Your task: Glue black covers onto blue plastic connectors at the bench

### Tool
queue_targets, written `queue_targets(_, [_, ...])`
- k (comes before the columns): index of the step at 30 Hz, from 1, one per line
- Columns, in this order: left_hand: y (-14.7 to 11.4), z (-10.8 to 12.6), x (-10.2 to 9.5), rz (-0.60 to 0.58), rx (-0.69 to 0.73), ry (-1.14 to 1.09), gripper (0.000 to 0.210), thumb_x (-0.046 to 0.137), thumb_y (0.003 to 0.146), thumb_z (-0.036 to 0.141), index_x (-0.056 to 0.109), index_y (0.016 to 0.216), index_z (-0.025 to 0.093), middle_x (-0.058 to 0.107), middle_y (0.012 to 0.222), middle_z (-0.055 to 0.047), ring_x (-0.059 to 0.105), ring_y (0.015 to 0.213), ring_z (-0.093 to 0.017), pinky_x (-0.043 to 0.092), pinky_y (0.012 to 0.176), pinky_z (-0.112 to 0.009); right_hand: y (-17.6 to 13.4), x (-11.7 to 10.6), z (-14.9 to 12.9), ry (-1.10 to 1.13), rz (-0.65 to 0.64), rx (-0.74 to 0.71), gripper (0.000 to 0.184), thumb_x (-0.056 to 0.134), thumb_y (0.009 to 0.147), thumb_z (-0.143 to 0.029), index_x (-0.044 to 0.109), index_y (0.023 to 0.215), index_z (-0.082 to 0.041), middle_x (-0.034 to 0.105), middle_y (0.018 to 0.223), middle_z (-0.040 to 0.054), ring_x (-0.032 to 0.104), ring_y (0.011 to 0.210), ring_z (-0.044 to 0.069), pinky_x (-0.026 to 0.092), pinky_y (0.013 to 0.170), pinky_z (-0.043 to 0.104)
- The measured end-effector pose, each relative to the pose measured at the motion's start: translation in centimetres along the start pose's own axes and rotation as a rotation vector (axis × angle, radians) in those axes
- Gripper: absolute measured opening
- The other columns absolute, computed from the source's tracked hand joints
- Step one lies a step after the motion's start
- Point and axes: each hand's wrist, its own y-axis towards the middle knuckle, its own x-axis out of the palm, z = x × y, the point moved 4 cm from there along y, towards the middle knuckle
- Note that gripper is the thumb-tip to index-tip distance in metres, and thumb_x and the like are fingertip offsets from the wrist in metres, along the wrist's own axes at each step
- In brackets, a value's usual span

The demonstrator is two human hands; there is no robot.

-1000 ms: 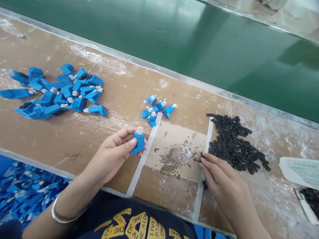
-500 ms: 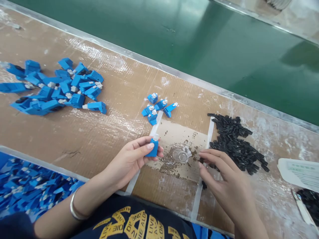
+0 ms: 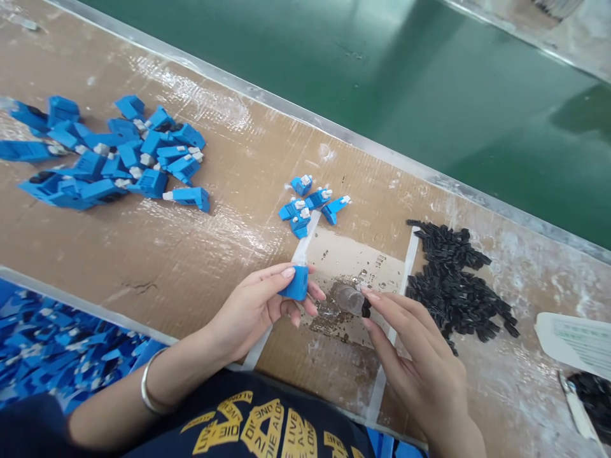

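Note:
Between thumb and fingers, my left hand (image 3: 258, 302) grips a blue plastic part (image 3: 296, 284) with a whitish tip pointing up. My right hand (image 3: 415, 346) pinches a small black plastic piece (image 3: 366, 308) between thumb and fingertips. The black piece is just beside a clear round dish (image 3: 347, 298) on a stained board (image 3: 356, 254); I cannot tell whether they touch. Behind my left hand lie several blue parts with white tips (image 3: 315, 198). A heap of small black pieces (image 3: 449, 286) is to the right of the board.
A larger pile of blue parts (image 3: 109, 152) covers the left of the cardboard-topped table (image 3: 238, 229). Below the table's near edge is a bin full of blue parts (image 3: 62, 356). A white label or container piece (image 3: 573, 343) lies at the right. Beyond the far edge runs a green surface (image 3: 305, 70).
My right hand has moved left from the edge of the black heap to the dish, carrying the black piece. My left hand keeps hold of the blue part, now turned slightly. The view has shifted a little.

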Motion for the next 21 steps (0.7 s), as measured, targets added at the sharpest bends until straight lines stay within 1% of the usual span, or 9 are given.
queue_targets(6, [-0.1,-0.1,0.3,-0.019,-0.02,0.002,0.027,0.064,0.092,0.03,0.071,0.111,0.011,0.074,0.095,-0.013,0.068,0.073,-0.017,0.051,0.055,-0.021,0.1,0.1,-0.2,-0.049,-0.02,-0.026,0.029,0.059,0.096,-0.007,0.06,0.124,-0.013,0.072,0.117,0.0088,0.062,0.11,0.019,0.051,0.095,0.034])
queue_targets(9, [-0.1,-0.1,0.5,0.005,-0.019,0.025,0.023,0.069,0.089,0.028,0.072,0.106,0.012,0.072,0.095,-0.01,0.068,0.074,-0.017,0.05,0.056,-0.023,0.1,0.1,-0.3,-0.065,-0.019,-0.026,0.031,0.059,0.095,-0.007,0.06,0.126,-0.014,0.072,0.118,0.0084,0.063,0.108,0.02,0.052,0.094,0.035])
queue_targets(11, [-0.2,-0.2,0.7,0.014,-0.013,0.05,0.021,0.072,0.087,0.028,0.073,0.1,0.013,0.071,0.087,-0.008,0.067,0.073,-0.016,0.049,0.058,-0.023,0.0,-0.1,-0.4,-0.028,0.004,0.007,0.033,0.06,0.094,-0.006,0.061,0.126,-0.017,0.072,0.118,0.0074,0.064,0.107,0.02,0.053,0.093,0.034])
queue_targets(13, [-0.3,-0.6,1.1,-0.013,-0.024,0.064,0.022,0.074,0.087,0.033,0.073,0.096,0.013,0.07,0.079,-0.006,0.066,0.073,-0.017,0.049,0.061,-0.025,-0.2,-0.5,-0.3,0.119,0.043,0.107,0.038,0.06,0.093,-0.005,0.061,0.128,-0.021,0.071,0.121,0.0062,0.064,0.11,0.019,0.055,0.093,0.034])
queue_targets(15, [-0.4,-1.1,1.8,-0.059,-0.041,0.073,0.026,0.075,0.087,0.039,0.074,0.095,0.014,0.071,0.076,-0.006,0.066,0.075,-0.017,0.05,0.069,-0.026,-0.4,-0.9,-0.4,0.353,0.097,0.219,0.045,0.06,0.091,-0.003,0.06,0.131,-0.026,0.07,0.124,0.0049,0.065,0.113,0.02,0.058,0.094,0.036])
queue_targets(17, [-0.6,-1.8,2.5,-0.083,-0.048,0.063,0.028,0.078,0.085,0.041,0.076,0.097,0.016,0.074,0.085,-0.006,0.066,0.081,-0.015,0.05,0.079,-0.027,-0.6,-1.3,-0.7,0.555,0.164,0.295,0.05,0.06,0.09,-0.001,0.061,0.132,-0.028,0.071,0.123,0.0043,0.067,0.113,0.022,0.061,0.092,0.039])
queue_targets(18, [-0.6,-2.1,2.8,-0.089,-0.05,0.044,0.029,0.081,0.083,0.041,0.077,0.099,0.017,0.075,0.091,-0.005,0.066,0.084,-0.015,0.049,0.083,-0.026,-0.6,-1.4,-1.0,0.617,0.197,0.316,0.05,0.061,0.089,-0.001,0.062,0.131,-0.029,0.072,0.121,0.0044,0.069,0.111,0.023,0.063,0.09,0.041])
queue_targets(21, [-0.7,-3.2,3.8,-0.105,-0.09,-0.066,0.036,0.088,0.076,0.038,0.076,0.105,0.021,0.074,0.104,-0.005,0.065,0.093,-0.015,0.048,0.089,-0.027,-0.8,-1.5,-1.7,0.69,0.258,0.354,0.046,0.063,0.088,-0.003,0.066,0.127,-0.027,0.074,0.114,0.0056,0.071,0.107,0.025,0.065,0.087,0.044])
